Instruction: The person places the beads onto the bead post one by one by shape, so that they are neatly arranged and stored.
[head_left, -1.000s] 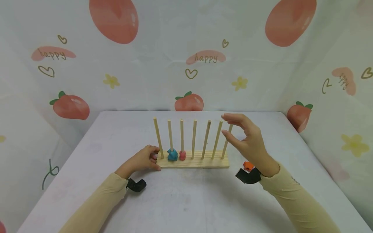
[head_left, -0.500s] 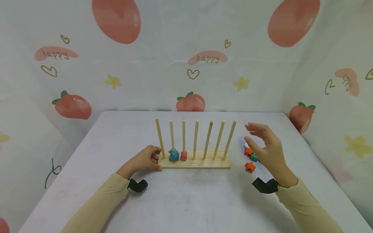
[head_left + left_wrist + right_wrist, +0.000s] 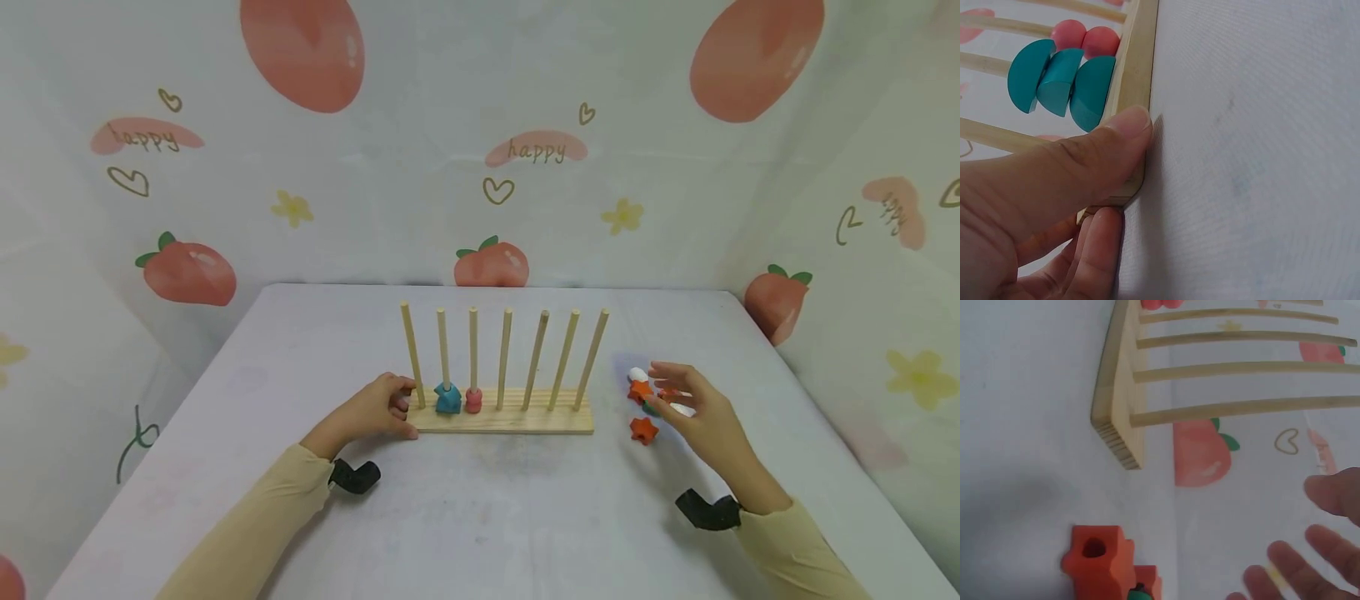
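Note:
My left hand [image 3: 366,414] grips the left end of a wooden peg board [image 3: 502,423]; in the left wrist view the thumb [image 3: 1100,147] presses the front of the base, with fingers at its end. Teal half-round beads [image 3: 1057,84] sit low on one peg, and pink round beads [image 3: 1100,42] on the neighbouring peg. My right hand [image 3: 705,421] is over a group of loose beads, fingers spread and nothing visibly held. An orange star bead [image 3: 643,431] lies in front of the others. A second orange star bead [image 3: 640,392] and a green bead [image 3: 649,407] are partly covered by the hand.
A white bead [image 3: 637,375] lies at the back of the loose group. Several tall bare pegs [image 3: 532,362] rise from the board's middle and right. The white-covered table [image 3: 480,517] meets a printed cloth backdrop [image 3: 405,208] behind.
My right hand has moved from beside the rightmost pegs to the right and down to the loose beads. The left hand keeps its grip on the board.

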Available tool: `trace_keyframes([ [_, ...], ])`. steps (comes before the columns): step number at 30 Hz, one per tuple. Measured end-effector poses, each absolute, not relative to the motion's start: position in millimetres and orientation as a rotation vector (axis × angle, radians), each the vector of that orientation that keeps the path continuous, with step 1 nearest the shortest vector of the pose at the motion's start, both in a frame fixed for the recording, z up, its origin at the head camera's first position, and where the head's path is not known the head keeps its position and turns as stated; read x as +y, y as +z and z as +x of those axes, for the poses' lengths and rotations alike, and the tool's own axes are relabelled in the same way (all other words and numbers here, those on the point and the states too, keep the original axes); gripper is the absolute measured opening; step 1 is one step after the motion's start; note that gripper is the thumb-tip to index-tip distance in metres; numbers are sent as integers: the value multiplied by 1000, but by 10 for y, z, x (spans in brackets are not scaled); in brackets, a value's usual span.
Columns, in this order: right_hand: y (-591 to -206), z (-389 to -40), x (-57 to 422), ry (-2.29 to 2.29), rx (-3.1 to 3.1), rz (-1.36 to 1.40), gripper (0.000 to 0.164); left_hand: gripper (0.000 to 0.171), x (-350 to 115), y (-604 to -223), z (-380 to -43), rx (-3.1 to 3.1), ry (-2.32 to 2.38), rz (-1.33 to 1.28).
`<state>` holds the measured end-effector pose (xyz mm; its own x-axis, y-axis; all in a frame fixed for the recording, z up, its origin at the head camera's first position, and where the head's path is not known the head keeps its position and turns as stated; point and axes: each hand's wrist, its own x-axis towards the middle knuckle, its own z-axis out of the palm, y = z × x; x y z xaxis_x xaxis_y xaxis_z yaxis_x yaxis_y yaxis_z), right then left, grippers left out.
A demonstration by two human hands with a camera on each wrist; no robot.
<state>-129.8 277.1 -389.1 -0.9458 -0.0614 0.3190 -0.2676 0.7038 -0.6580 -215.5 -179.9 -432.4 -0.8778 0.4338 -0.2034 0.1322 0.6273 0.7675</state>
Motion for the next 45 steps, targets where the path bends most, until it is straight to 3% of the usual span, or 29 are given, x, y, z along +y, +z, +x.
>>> trace_keyframes([
  [6,-3997,-1273,2876,1097,-2990,107,45,82,-1794,-4302,-2143,2486,1120,445],
  [15,-4110,-1332,2907,1046,-3177,120,50,82,-1795,-4311,-2131,2491,1117,440],
  [45,-4172,-1316,2819,1087,-3118,171,28,82,-1803,-4313,-2140,2479,1140,454],
])
